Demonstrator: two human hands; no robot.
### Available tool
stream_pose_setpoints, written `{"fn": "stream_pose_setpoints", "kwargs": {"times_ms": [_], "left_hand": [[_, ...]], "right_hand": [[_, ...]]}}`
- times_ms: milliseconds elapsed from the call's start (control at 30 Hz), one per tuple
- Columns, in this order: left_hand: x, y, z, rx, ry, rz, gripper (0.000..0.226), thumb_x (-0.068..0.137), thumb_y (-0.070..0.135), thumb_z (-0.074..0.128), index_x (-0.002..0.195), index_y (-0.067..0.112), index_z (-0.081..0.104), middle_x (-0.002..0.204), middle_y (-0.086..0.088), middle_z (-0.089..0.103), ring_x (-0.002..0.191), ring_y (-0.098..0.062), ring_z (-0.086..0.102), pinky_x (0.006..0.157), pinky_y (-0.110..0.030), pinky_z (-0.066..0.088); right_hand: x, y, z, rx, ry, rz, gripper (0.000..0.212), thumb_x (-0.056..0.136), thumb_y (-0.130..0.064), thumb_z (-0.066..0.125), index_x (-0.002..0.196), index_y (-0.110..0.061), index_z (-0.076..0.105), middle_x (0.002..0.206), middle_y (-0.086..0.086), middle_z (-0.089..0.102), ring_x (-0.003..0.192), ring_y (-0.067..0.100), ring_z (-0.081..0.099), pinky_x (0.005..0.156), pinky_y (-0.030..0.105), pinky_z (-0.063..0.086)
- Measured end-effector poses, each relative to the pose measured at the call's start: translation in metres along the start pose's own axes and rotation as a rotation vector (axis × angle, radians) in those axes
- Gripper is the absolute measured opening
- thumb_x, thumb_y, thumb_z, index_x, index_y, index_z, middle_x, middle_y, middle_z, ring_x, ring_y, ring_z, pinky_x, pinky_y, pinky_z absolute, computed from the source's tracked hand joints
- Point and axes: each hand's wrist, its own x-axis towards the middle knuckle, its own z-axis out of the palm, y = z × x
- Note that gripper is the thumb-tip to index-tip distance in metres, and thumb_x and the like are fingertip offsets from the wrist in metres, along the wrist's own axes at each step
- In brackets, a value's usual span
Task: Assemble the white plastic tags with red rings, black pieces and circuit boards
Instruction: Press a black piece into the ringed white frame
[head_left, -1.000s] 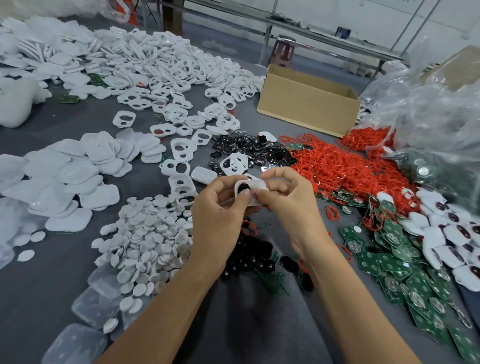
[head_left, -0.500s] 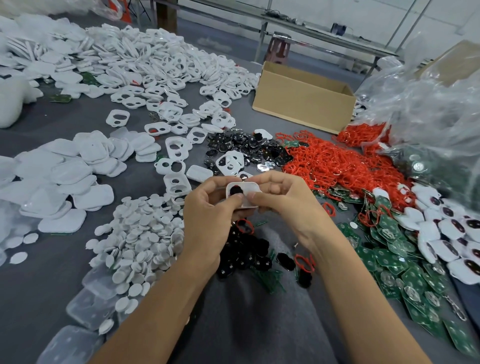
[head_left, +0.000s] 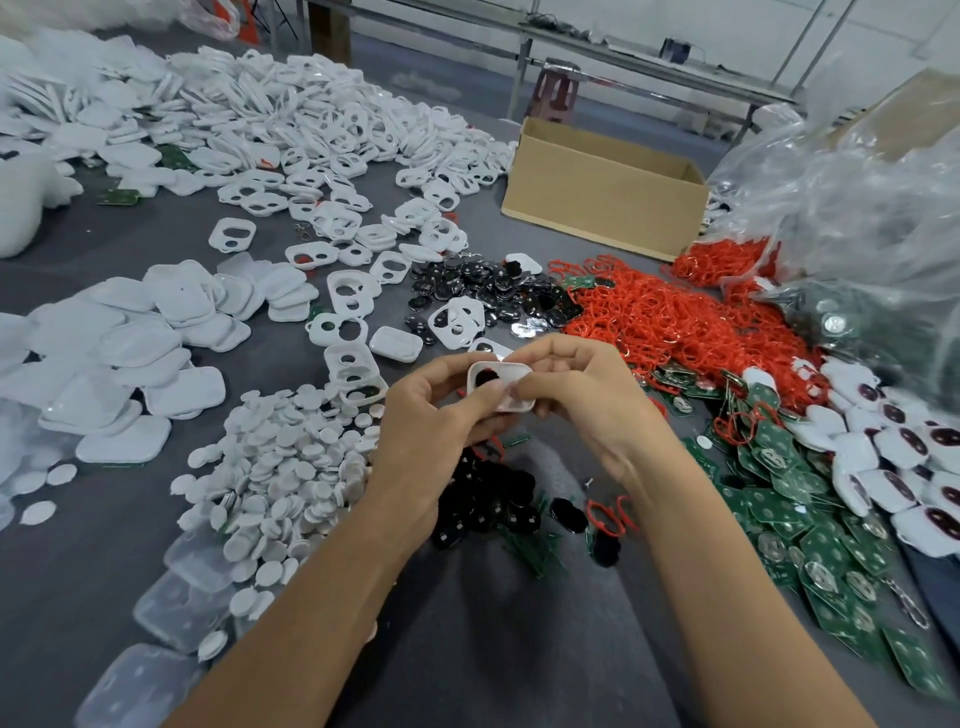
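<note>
head cam | looks forward-down | close over hands (head_left: 519, 410) | edges perhaps warped

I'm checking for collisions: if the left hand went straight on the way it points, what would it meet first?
The left hand pinches the white tag, so that comes first; just past it, probably the right hand gripping the tag's other side, though depth is unclear.

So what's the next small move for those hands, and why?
Probably press the black piece home with a thumb: the left hand and right hand both pinch the white tag, and the piece sits in its opening, perhaps not fully seated.
</note>
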Motion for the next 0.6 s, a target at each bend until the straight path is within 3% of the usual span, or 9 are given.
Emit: {"fn": "stream_pose_setpoints", "kwargs": {"times_ms": [167,367,600], "left_hand": [[-0.002,0.001,0.003,0.149,-0.103,0.075,0.049,0.072,-0.016,0.074,0.113,0.011,0.068,0.098,-0.002,0.074,0.087,-0.009,0.068,0.083,-0.023,0.057],[-0.003,0.005,0.0,0.156,-0.136,0.11,0.047,0.073,-0.013,0.074,0.112,0.012,0.069,0.102,-0.009,0.074,0.09,-0.016,0.069,0.082,-0.031,0.059],[-0.001,0.006,-0.002,0.112,-0.176,0.103,0.045,0.072,-0.008,0.075,0.113,0.011,0.069,0.098,-0.002,0.074,0.089,-0.009,0.068,0.079,-0.022,0.057]], "right_hand": [[0.001,-0.002,-0.014,0.053,-0.066,0.017,0.022,0.074,0.014,0.063,0.085,-0.005,0.069,0.068,0.01,0.063,0.062,0.021,0.049,0.05,0.019,0.04],[0.001,-0.003,-0.015,0.184,-0.132,0.023,0.03,0.076,0.018,0.06,0.097,-0.003,0.064,0.072,0.008,0.069,0.066,0.024,0.052,0.051,0.019,0.043],[0.0,-0.003,-0.02,0.204,-0.134,0.044,0.033,0.077,0.017,0.06,0.103,-0.002,0.063,0.081,0.011,0.068,0.068,0.021,0.054,0.057,0.023,0.04]]}}
